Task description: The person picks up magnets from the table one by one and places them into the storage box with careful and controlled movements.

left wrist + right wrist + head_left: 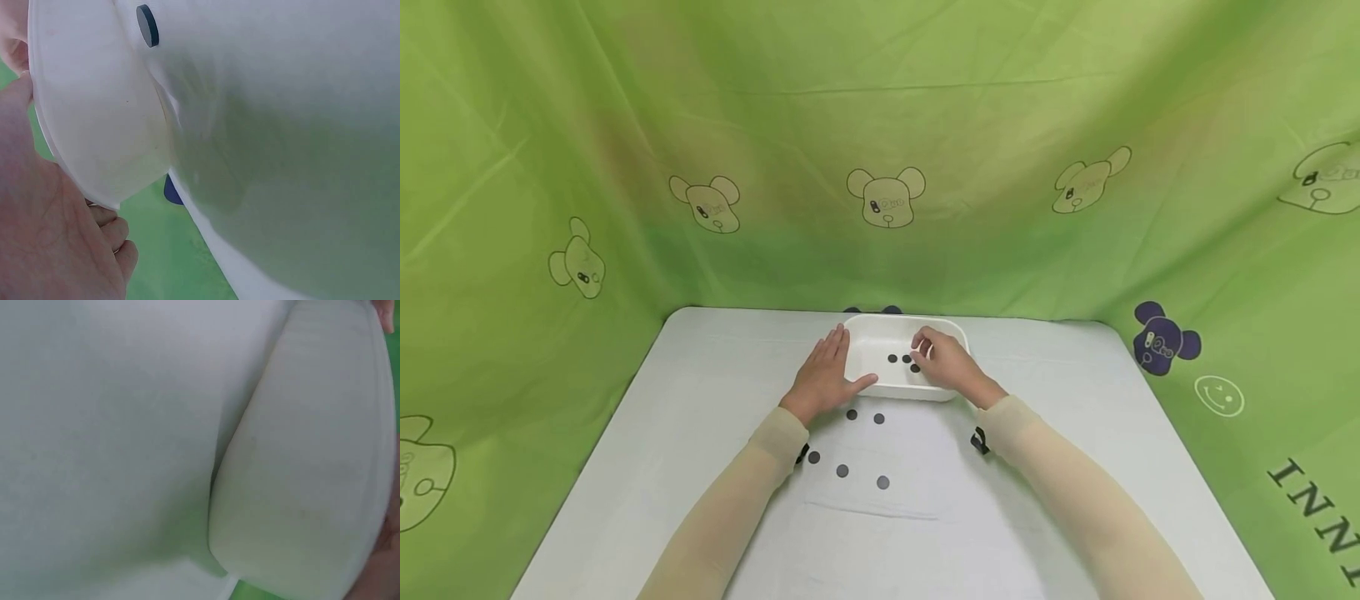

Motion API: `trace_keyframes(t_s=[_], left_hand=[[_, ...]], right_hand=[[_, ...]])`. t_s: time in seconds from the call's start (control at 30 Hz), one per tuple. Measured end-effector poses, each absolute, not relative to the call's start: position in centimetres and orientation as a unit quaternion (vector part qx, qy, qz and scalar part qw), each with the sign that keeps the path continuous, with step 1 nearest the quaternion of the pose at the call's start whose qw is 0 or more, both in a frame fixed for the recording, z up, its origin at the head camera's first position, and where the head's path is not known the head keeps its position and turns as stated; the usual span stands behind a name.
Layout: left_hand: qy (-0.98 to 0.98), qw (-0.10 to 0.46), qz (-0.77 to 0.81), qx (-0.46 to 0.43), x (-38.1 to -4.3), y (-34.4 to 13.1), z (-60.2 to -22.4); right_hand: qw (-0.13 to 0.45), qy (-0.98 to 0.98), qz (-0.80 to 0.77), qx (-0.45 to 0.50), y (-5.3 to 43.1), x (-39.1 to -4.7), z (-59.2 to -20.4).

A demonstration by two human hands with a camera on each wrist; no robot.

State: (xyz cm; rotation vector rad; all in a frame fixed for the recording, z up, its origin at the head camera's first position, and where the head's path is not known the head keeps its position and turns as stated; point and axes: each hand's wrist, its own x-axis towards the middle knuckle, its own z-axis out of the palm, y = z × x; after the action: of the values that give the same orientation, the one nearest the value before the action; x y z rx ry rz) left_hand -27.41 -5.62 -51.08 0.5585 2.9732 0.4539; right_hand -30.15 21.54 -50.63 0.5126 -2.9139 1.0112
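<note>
A white rectangular tray (pixel 904 392) stands near the far edge of the table. My left hand (pixel 825 379) rests along its left side, fingers straight and thumb spread over the front rim; in the left wrist view, fingertips show past the rim. Over the tray's right part, my right hand (pixel 949 360) reaches in with bent fingers, thumb and forefinger apart and no disc visible between them. Three small black discs lie in the tray, the nearest disc (pixel 915 368) right beside the thumb. In the right wrist view, the tray's wall (pixel 300 462) mostly hides the right hand.
Several black discs, one of them a disc (pixel 842 471) near the middle, lie on the white table (pixel 1000 517) in front of the tray. A green curtain (pixel 790 267) with bear-head prints surrounds the table at the back and sides.
</note>
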Motion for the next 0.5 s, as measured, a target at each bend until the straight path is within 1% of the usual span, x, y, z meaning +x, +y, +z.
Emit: trace_keyframes(t_s=[0.5], left_hand=[[0.969,0.041,0.164,0.182,-27.2,-5.6,-50.9]], right_hand=[[0.008,-0.922,0.337,0.192,22.6,-27.0,-49.7]])
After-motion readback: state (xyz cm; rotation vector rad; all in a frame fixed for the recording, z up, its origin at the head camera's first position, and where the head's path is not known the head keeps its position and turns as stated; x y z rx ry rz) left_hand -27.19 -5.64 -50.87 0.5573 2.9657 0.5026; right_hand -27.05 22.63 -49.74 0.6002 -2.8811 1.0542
